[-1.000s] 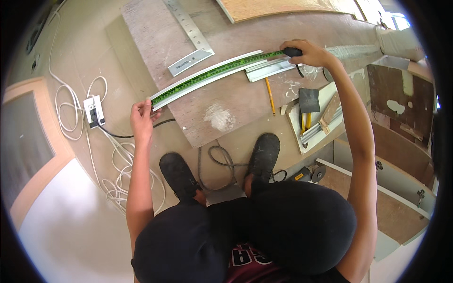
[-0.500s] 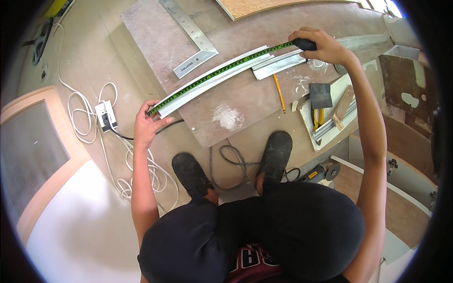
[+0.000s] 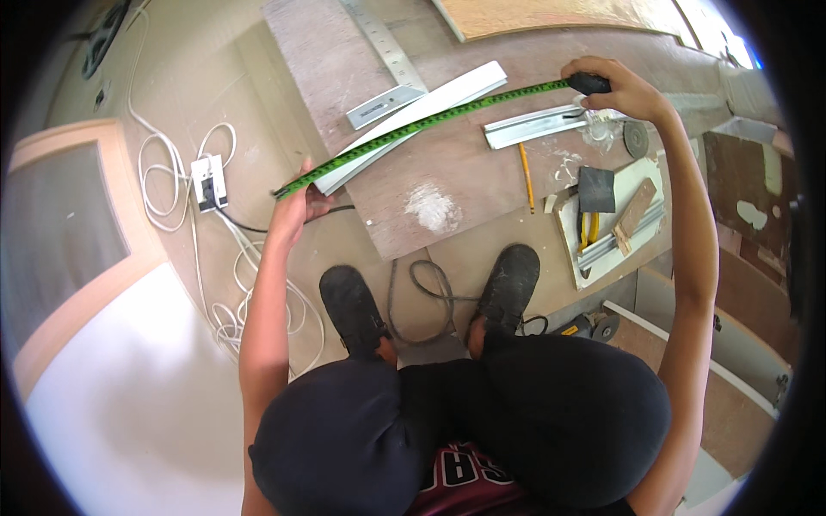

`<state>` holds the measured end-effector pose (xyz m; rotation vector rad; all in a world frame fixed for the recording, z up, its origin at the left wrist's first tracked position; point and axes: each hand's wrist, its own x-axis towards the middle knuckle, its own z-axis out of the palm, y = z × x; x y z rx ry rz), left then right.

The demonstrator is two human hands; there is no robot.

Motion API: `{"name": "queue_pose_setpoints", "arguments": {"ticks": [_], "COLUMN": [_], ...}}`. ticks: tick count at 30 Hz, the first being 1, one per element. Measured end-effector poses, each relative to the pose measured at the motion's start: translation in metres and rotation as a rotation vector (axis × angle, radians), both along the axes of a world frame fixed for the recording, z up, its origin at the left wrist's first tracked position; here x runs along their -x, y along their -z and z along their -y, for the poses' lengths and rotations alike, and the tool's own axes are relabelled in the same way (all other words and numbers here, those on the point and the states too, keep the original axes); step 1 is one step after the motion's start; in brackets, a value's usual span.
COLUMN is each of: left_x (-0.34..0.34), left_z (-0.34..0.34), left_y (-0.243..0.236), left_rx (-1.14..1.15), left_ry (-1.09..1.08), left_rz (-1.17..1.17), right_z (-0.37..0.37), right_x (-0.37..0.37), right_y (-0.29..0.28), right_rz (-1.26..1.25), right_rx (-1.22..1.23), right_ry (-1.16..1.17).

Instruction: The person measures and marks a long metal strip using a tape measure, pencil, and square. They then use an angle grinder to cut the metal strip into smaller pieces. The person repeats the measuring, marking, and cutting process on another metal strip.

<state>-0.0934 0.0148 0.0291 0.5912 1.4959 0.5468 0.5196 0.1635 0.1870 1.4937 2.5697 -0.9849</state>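
Clutter rings the work: steel framing square [image 3: 385, 62] at 12 o'clock on the brown board [image 3: 447, 163], shorter metal channel [image 3: 535, 125] at 1, pencil [image 3: 525, 176] just below it, white plaster patch [image 3: 433, 209] near board's front edge. At 3, a white tray [image 3: 632, 185] w/ a black block, wood scrap and yellow-handled tool. White cables [image 3: 185, 185] and a power strip [image 3: 209, 181] lie at 9 on the beige floor; a black cord loops betw. the two black shoes.

Green tape measure [image 3: 422, 126] runs taut from 10 to 1, stretched along the long white strip [image 3: 411, 126], nothing blocking it. Left hand [image 3: 295, 206] pinches the tape's end at the strip's near corner, fingers closed on it. Right hand [image 3: 621, 88] is wrapped round the tape's black case at 1. Bare concrete-like floor, pale panel at 8, wood boards stacked at 4.
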Motion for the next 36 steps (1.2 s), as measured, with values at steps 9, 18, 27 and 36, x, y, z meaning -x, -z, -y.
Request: {"name": "queue_pose_setpoints", "arguments": {"ticks": [9, 18, 27, 36], "left_x": [0.033, 0.064, -0.018, -0.066], "left_z": [-0.012, -0.020, -0.023, -0.025], "left_y": [0.012, -0.004, 0.038, 0.018], "left_rx": [-0.427, -0.293, -0.458, -0.869], "left_ry": [0.140, -0.177, -0.209, 0.178], "left_rz": [-0.038, 0.011, -0.023, -0.866], "right_z": [-0.026, -0.030, -0.040, -0.050], "right_x": [0.023, 0.052, -0.031, -0.039], "right_y": [0.005, 0.035, 0.078, 0.110], "right_rz": [0.020, 0.095, 0.094, 0.174], "right_rx": [0.272, 0.464, 0.407, 0.261], "right_ry": [0.100, 0.159, 0.137, -0.005]}}
